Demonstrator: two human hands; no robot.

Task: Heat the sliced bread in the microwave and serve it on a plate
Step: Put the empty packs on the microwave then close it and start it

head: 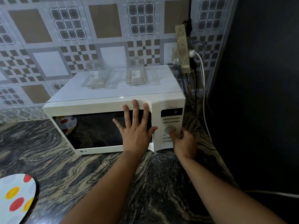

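A white microwave (103,104) stands on the marbled counter with its door closed. My left hand (135,126) lies flat, fingers spread, against the right side of the dark door window. My right hand (182,139) pinches the round dial (169,130) on the control panel; the display above shows one green digit. A white plate with red and yellow dots (16,196) sits at the counter's near left. Its reflection shows in the door glass. No bread is visible; the inside of the microwave is dark.
Two clear glass containers (97,76) (135,73) stand on top of the microwave. A power strip (182,47) with plugged cables hangs on the tiled wall at the right. A dark wall closes the right side.
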